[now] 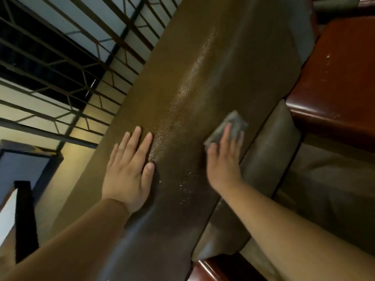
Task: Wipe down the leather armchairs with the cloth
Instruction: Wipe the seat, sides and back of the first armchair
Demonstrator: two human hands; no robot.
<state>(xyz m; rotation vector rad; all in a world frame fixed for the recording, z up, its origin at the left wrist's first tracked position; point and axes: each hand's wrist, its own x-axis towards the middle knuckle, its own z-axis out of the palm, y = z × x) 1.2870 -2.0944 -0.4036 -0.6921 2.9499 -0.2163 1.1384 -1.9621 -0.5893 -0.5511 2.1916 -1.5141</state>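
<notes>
A brown leather armchair fills the middle of the head view; its wide backrest top (188, 94) runs diagonally from lower left to upper right. My left hand (129, 169) lies flat on the leather with fingers spread, holding nothing. My right hand (224, 159) presses a small grey cloth (231, 122) against the right side of the backrest, near the seam with a back cushion (272, 151). The cloth sticks out beyond my fingertips. Small white specks dot the leather between my hands.
A glossy reddish wooden armrest (336, 78) stands at the right, with another wooden part (209, 270) at the bottom. The seat cushion (328, 189) lies below it. Behind the chair a window with metal bars (67, 47) covers the left side.
</notes>
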